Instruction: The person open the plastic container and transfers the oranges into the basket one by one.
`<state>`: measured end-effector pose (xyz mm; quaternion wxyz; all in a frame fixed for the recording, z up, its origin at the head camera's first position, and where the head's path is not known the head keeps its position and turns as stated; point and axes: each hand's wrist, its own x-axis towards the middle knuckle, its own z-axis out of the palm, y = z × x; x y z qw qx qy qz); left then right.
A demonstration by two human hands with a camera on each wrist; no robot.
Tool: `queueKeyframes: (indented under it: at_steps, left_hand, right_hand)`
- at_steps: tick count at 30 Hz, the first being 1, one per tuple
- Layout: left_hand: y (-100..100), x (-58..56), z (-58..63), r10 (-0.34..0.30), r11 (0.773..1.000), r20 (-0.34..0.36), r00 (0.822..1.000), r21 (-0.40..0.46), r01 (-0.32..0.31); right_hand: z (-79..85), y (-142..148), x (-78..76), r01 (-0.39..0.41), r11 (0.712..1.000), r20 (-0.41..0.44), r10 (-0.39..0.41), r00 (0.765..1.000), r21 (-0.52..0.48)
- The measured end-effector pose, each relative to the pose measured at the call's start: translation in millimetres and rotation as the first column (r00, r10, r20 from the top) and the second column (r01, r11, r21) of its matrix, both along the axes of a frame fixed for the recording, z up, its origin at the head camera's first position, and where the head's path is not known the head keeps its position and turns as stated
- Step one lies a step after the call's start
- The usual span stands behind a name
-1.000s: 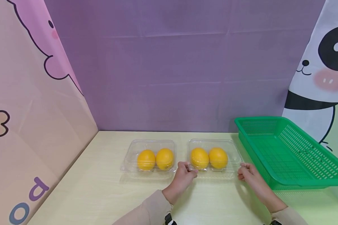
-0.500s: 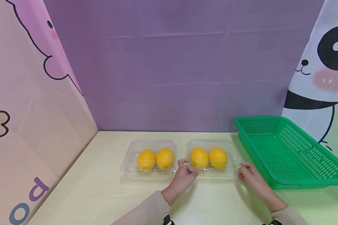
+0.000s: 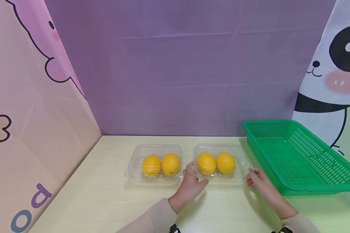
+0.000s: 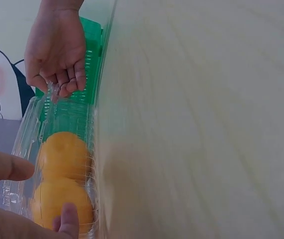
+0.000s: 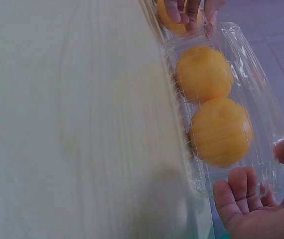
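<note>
A clear plastic clamshell box (image 3: 241, 156) with two oranges (image 3: 206, 163) in it sits on the table in front of me. My left hand (image 3: 189, 185) is at its near left corner, thumb and fingers spread apart with nothing between them. At the opposite near corner my right hand (image 3: 260, 182) pinches the box's edge between thumb and curled fingers. The left wrist view shows that right hand (image 4: 57, 47) at the end of the box, the fruit (image 4: 65, 155) lying between both hands. A second clamshell box (image 3: 136, 159), also holding two oranges (image 3: 151, 165), stands to the left.
A green plastic basket (image 3: 263, 158) stands at the right, just beyond my right hand. A purple cloth backdrop (image 3: 175, 81) rises behind the table (image 3: 84, 187). Printed cartoon panels border it on the left and right.
My left hand's fingers have spread and let go of the box's near left corner. The right hand keeps its pinch in place; the boxes and oranges stay put.
</note>
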<state>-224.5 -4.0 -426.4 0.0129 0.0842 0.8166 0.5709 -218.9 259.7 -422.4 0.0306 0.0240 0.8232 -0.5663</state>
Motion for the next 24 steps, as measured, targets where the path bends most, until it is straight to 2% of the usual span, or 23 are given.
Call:
queueKeyframes:
  at_steps: [3,8,11,18,21,24]
  left_hand:
    - [0.5,1.3,0.9,-0.004,1.0,0.001,1.0,-0.028,0.004]
    - [1.4,2.3,2.3,-0.038,0.999,0.016,0.999,-0.017,0.038]
    - [1.3,2.0,2.4,-0.05,0.998,-0.001,0.999,-0.024,0.049]
    - [0.2,-2.0,3.2,-0.095,0.991,-0.124,0.988,-0.102,0.082]
    - [-1.0,-4.4,6.5,-0.122,0.981,-0.2,0.972,-0.171,0.088]
    - [-2.9,-6.1,10.5,-0.155,0.962,-0.272,0.95,-0.26,0.082]
  right_hand:
    - [0.2,-0.2,-0.1,0.005,1.0,0.004,-0.005,1.0,0.0]
    - [-1.0,0.6,-0.2,-0.001,1.0,0.005,0.001,1.0,0.001]
    - [-1.5,1.1,-0.4,-0.006,1.0,0.006,0.006,1.0,0.001]
    - [-1.4,1.6,-1.8,-0.012,1.0,0.013,0.012,1.0,0.001]
    - [-1.4,1.7,-2.4,-0.01,1.0,0.014,0.01,1.0,0.002]
    - [-1.7,2.1,-2.7,-0.008,1.0,0.014,0.008,1.0,0.0]
